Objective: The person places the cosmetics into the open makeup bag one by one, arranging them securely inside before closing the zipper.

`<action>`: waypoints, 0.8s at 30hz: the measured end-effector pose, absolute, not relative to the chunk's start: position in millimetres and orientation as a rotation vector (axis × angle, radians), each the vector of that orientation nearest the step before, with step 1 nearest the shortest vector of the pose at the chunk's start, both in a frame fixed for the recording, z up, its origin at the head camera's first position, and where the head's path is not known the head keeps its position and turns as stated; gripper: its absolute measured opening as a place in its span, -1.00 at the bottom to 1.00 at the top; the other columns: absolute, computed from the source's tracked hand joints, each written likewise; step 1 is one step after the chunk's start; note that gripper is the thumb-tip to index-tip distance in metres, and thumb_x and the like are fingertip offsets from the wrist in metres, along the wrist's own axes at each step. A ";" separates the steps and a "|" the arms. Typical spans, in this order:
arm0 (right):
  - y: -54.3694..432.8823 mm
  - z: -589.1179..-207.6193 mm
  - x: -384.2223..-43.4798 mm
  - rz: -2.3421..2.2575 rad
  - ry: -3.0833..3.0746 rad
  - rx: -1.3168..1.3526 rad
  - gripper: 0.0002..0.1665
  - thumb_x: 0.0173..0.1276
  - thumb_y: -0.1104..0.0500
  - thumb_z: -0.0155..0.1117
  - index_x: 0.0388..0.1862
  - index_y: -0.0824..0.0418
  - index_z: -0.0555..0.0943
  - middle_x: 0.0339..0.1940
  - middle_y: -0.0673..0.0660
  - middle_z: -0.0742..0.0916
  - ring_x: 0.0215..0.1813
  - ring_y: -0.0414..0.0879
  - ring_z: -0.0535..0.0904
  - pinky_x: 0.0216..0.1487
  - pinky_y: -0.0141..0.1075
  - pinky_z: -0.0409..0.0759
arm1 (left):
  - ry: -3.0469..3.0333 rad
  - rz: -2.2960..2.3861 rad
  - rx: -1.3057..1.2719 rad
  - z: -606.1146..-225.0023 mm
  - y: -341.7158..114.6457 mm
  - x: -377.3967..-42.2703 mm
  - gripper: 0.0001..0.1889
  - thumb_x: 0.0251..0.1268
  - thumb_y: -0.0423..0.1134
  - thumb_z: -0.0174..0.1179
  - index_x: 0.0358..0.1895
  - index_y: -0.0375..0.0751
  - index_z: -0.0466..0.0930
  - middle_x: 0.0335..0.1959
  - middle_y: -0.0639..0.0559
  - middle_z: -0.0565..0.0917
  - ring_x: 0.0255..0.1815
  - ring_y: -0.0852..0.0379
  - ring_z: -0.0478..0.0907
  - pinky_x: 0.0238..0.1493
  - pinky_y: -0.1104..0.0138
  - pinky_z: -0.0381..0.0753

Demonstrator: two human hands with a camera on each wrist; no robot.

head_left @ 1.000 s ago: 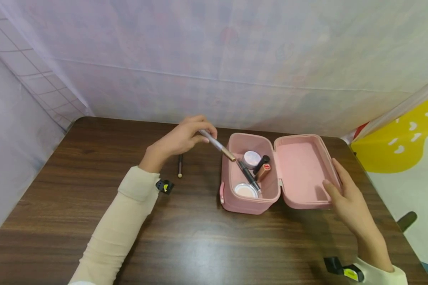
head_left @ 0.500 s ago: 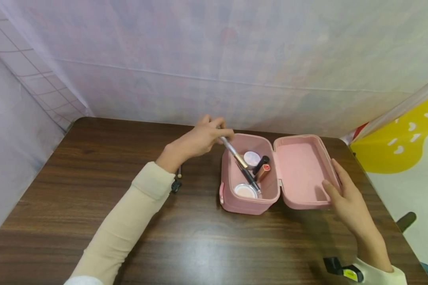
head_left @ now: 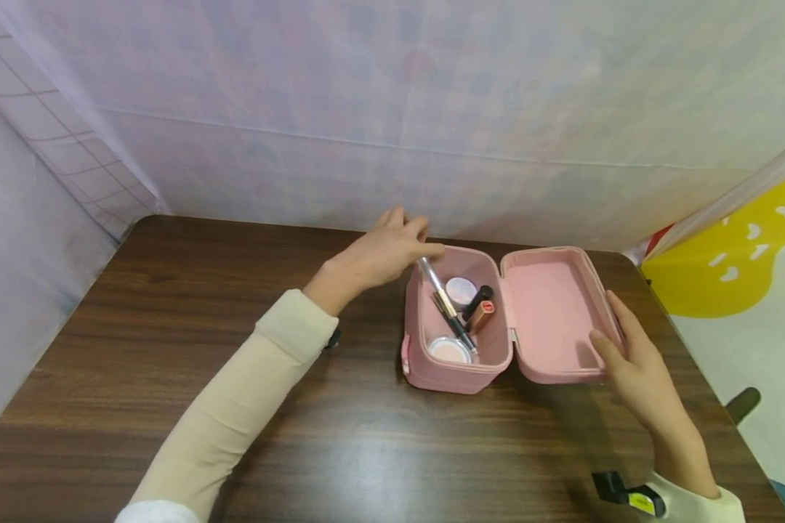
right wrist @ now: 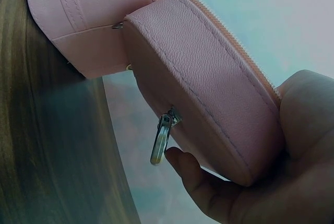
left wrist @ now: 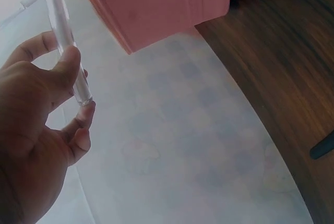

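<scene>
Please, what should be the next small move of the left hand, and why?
Probably lower the silver stick into the pink case: the left hand pinches it with one end pointing into the case, and the right hand holds the lid open.

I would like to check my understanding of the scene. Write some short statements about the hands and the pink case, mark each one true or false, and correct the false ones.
1. The left hand holds a slim silver-and-gold stick. True.
2. The right hand holds the lid of the pink case. True.
3. The lid is closed. False: it is open, to the right of the case.
4. A round beige compact lies inside the case. True.
5. The stick points away from the case. False: its gold end points into it.
6. The compact is alone in the case. False: a brown tube and others are there too.
</scene>
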State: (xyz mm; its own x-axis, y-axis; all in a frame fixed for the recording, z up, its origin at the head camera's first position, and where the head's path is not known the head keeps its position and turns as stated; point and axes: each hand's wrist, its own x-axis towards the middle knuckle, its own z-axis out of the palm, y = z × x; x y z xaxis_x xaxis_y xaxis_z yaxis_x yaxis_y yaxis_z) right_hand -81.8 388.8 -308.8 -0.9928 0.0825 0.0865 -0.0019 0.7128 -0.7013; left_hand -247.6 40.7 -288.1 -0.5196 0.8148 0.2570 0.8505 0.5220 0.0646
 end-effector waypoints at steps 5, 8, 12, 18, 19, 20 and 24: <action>388.4 -308.2 -81.6 1.138 -2.799 -0.069 -0.22 0.52 0.10 -0.04 0.57 0.06 -0.14 0.48 0.43 0.09 0.35 0.45 0.07 0.23 0.36 -0.03 | -2.539 -0.223 -1.433 -286.1 45.8 -247.5 -0.52 0.43 -0.41 -0.04 0.23 0.26 0.51 -0.11 -0.04 0.39 -0.16 0.01 0.20 -0.13 0.19 0.27; 388.2 -307.8 -81.3 1.141 -2.798 -0.071 -0.22 0.52 0.09 -0.04 0.57 0.06 -0.14 0.48 0.43 0.10 0.36 0.44 0.06 0.24 0.35 -0.04 | -2.520 -0.171 -1.447 -287.4 49.4 -248.7 -0.51 0.41 -0.45 -0.02 0.22 0.23 0.51 -0.08 -0.08 0.39 -0.13 -0.03 0.22 -0.10 0.15 0.29; 387.7 -307.9 -80.9 1.150 -2.801 -0.071 -0.22 0.52 0.10 -0.05 0.57 0.05 -0.15 0.48 0.43 0.09 0.36 0.45 0.06 0.22 0.36 -0.02 | -2.507 -0.117 -1.472 -289.9 54.3 -250.6 -0.54 0.38 -0.50 -0.03 0.14 0.15 0.51 -0.06 -0.12 0.39 -0.12 -0.06 0.22 -0.09 0.11 0.27; 387.8 -307.6 -80.5 1.148 -2.800 -0.075 -0.22 0.53 0.10 -0.05 0.58 0.04 -0.15 0.48 0.44 0.09 0.36 0.46 0.06 0.23 0.36 -0.03 | -2.536 -0.082 -1.501 -290.3 61.4 -253.5 -0.62 0.40 -0.42 0.00 0.12 0.14 0.54 0.03 -0.16 0.43 -0.07 -0.10 0.27 0.02 0.07 0.28; 387.9 -307.5 -80.5 1.148 -2.800 -0.077 -0.22 0.52 0.10 -0.05 0.58 0.03 -0.15 0.48 0.44 0.09 0.36 0.46 0.06 0.23 0.35 -0.03 | -2.552 -0.089 -1.505 -290.0 62.8 -254.2 -0.63 0.42 -0.38 0.00 0.14 0.14 0.53 0.08 -0.18 0.42 0.00 -0.15 0.28 0.08 0.03 0.28; 388.1 -307.4 -80.5 1.148 -2.800 -0.079 -0.22 0.52 0.10 -0.05 0.58 0.03 -0.15 0.48 0.43 0.09 0.36 0.45 0.06 0.23 0.35 -0.04 | -2.559 -0.087 -1.512 -289.8 64.7 -255.2 -0.63 0.42 -0.37 0.00 0.15 0.14 0.54 0.12 -0.20 0.42 0.05 -0.19 0.29 0.12 0.00 0.27; 388.6 -308.0 -80.7 1.151 -2.803 -0.073 -0.22 0.52 0.10 -0.05 0.58 0.02 -0.16 0.48 0.43 0.09 0.36 0.46 0.06 0.22 0.36 -0.03 | -2.574 -0.070 -1.535 -290.6 72.8 -259.1 -0.70 0.43 -0.29 0.02 0.10 0.15 0.57 0.18 -0.21 0.41 0.15 -0.26 0.28 0.21 -0.05 0.22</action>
